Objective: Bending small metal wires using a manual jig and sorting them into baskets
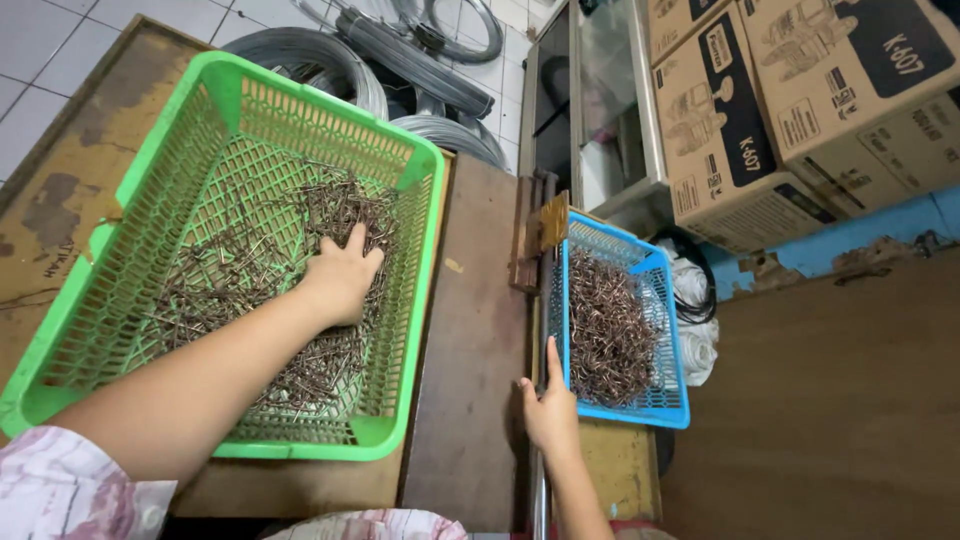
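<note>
Fingers (352, 248) of the left hand (340, 280) are seen spread and curled down into the pile of bent wire pieces (290, 270) in the green basket (225, 75), palm down; whether any pieces are actually pinched cannot be told, since the fingertips are buried. Right hand (550, 410) is laid at the near left rim of the blue basket (665, 410), fingers loosely extended, index pointed up along the rim, nothing gripped. Both baskets are set on a worn wooden bench (480, 330), green on the left, blue on the right. Progress is judged partial: a loose scatter of pieces is left in the green basket, and a denser heap of coppery wire hooks (605, 330) is already held in the blue one. Farther back, coils of grey wire (330, 60) are stacked on the tiled floor, and cardboard boxes (800, 90) are piled at upper right.
</note>
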